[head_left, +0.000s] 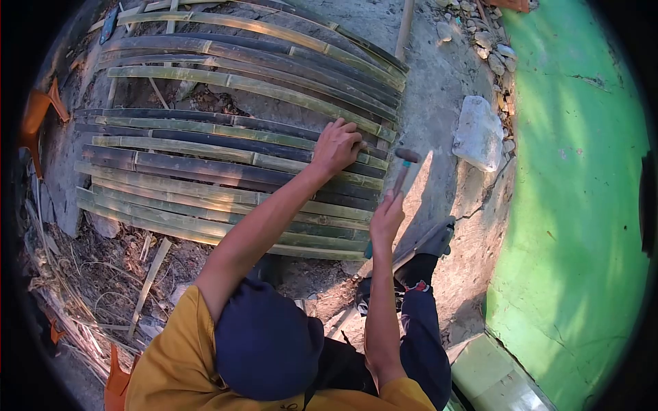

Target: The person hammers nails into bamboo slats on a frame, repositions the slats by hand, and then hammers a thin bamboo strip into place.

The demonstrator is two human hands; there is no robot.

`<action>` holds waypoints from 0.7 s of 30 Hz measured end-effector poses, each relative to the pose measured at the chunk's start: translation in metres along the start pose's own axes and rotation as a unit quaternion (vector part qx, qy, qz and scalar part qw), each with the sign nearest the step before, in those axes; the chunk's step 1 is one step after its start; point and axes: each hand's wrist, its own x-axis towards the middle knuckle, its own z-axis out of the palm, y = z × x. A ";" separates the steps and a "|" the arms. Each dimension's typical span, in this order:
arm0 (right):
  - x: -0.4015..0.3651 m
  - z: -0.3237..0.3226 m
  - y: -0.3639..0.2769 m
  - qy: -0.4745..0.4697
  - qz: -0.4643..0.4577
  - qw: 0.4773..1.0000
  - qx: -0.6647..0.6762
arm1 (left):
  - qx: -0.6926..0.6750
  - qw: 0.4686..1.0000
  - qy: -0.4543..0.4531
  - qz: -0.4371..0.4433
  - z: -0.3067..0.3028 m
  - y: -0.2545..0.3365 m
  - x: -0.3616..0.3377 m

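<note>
We find a row of long, narrow green and dark-brown bamboo slats laid side by side on the ground before the person, long axes running left to right across the body. The left hand rests on them near their right-hand ends, fingers curled and partly closed; we cannot tell whether it pinches anything underneath. The right hand is closed firmly around the handle of a dark-headed hammer with teal markings. We note that the hammer's head points away from the person, just right of the left hand and beside the slat ends; its height above them cannot be determined. The left hand is the nearer to the slats, which extend leftward from both grips.
</note>
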 end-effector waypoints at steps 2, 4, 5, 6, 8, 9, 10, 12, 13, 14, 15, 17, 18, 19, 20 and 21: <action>-0.014 0.002 0.012 -0.014 0.022 0.999 0.031 | 0.001 1.000 -0.016 -0.005 0.000 0.005 -0.006; -0.015 -0.001 0.010 -0.038 0.030 0.997 0.066 | 0.012 1.000 -0.021 -0.018 -0.001 -0.001 -0.001; -0.022 -0.006 0.012 -0.009 0.065 0.988 0.137 | 0.013 1.000 -0.015 -0.011 0.000 -0.001 -0.004; -0.025 -0.014 0.009 0.022 0.097 0.973 0.207 | 0.014 1.000 -0.006 0.000 0.001 0.000 -0.002; -0.029 -0.031 0.002 0.017 0.146 0.944 0.294 | 0.027 0.999 -0.017 0.016 -0.001 0.002 -0.003; -0.030 -0.037 0.003 0.017 0.179 0.930 0.320 | 0.042 0.998 -0.028 0.029 -0.003 0.005 -0.002; -0.030 -0.041 0.004 0.016 0.211 0.914 0.346 | 0.043 0.998 -0.024 0.034 -0.003 0.009 0.001; -0.028 -0.047 0.016 0.014 0.201 0.916 0.346 | -0.026 0.995 0.005 0.099 0.001 0.017 0.000; -0.026 -0.050 0.019 0.008 0.205 0.920 0.335 | -0.030 0.992 -0.043 0.116 0.007 0.021 0.000; -0.026 -0.050 0.021 0.000 0.209 0.922 0.325 | -0.029 0.992 -0.041 0.117 0.012 0.025 0.001; -0.026 -0.050 0.022 -0.001 0.207 0.922 0.327 | -0.023 0.992 -0.067 0.101 0.020 0.029 0.002; -0.025 -0.050 0.023 -0.006 0.228 0.906 0.357 | 0.006 0.993 -0.109 0.045 0.030 0.035 0.009; -0.024 -0.050 0.020 -0.005 0.226 0.906 0.358 | 0.006 0.993 -0.108 0.047 0.030 0.038 0.011; -0.025 -0.051 0.017 -0.009 0.229 0.907 0.353 | 0.032 0.991 -0.133 0.001 0.031 0.043 0.012; -0.026 -0.051 0.014 -0.012 0.231 0.908 0.349 | 0.057 0.985 -0.158 -0.044 0.031 0.046 0.013; -0.026 -0.050 0.016 -0.011 0.230 0.908 0.350 | 0.058 0.985 -0.158 -0.042 0.035 0.042 0.012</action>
